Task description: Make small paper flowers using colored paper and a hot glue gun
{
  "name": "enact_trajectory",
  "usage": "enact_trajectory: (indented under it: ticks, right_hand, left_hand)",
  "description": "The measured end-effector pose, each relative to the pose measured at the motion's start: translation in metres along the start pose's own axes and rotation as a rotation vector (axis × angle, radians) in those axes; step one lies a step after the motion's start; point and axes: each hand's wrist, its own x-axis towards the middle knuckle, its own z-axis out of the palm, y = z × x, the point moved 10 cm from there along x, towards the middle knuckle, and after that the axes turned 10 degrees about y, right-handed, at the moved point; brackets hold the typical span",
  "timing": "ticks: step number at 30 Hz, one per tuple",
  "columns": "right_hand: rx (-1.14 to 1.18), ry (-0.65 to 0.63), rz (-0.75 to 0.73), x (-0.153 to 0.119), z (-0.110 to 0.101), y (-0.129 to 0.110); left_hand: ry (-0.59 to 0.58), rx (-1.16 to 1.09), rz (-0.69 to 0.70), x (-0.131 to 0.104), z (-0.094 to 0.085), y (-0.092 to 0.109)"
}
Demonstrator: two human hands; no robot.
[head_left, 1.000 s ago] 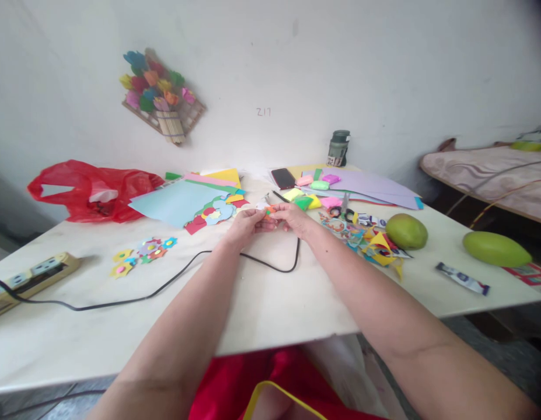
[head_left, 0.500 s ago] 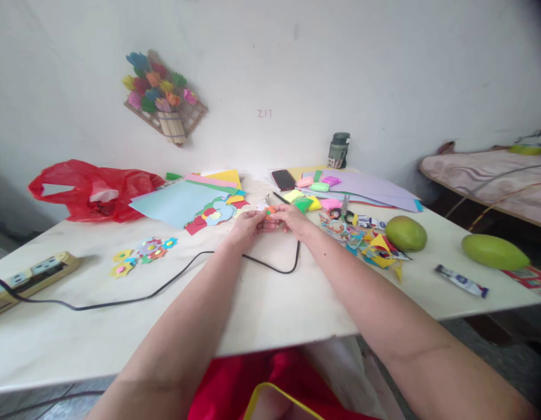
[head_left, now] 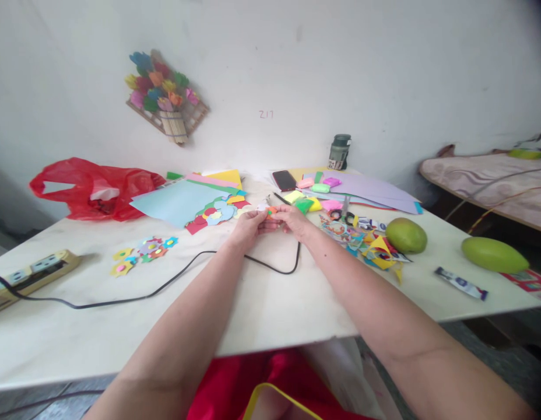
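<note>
My left hand [head_left: 252,228] and my right hand [head_left: 290,219] meet over the middle of the table. Between their fingertips they pinch a small orange paper flower [head_left: 271,210], largely covered by the fingers. Left of the hands lie overlapping coloured paper flower cutouts [head_left: 213,213]. Finished-looking small paper flowers with round centres [head_left: 148,251] rest farther left. Just beyond my right hand are soft clay packs in green [head_left: 304,205] and other bright colours. A black cable [head_left: 270,267] loops across the table below both hands.
Scissors [head_left: 344,211], paper scraps [head_left: 362,239], a glue tube [head_left: 461,283] and two green mangoes [head_left: 406,235] are on the right. Coloured sheets [head_left: 174,201], a phone [head_left: 284,180] and a flask [head_left: 339,151] stand at the back. Left are a red bag [head_left: 95,186] and power strip [head_left: 38,274].
Both hands stay together on the orange flower, with only a slight shift of the fingers. The camera view has moved very slightly; the things on the table have not moved.
</note>
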Motion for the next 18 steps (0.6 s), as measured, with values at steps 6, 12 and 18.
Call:
enact_trajectory:
  ticks: [6, 12, 18]
  right_hand:
    - [-0.02, 0.007, -0.006, 0.0, -0.0003, 0.001]
    - [-0.017, 0.018, -0.016, -0.0008, -0.0008, -0.0015]
    - [-0.015, 0.047, -0.015, 0.0, -0.0022, -0.0011]
  left_hand:
    - [0.03, 0.009, -0.011, -0.0011, -0.0005, 0.0007]
    - [0.051, -0.009, -0.003, -0.0003, -0.0019, 0.0006]
    - [0.054, -0.031, -0.007, -0.0002, -0.0013, -0.0011]
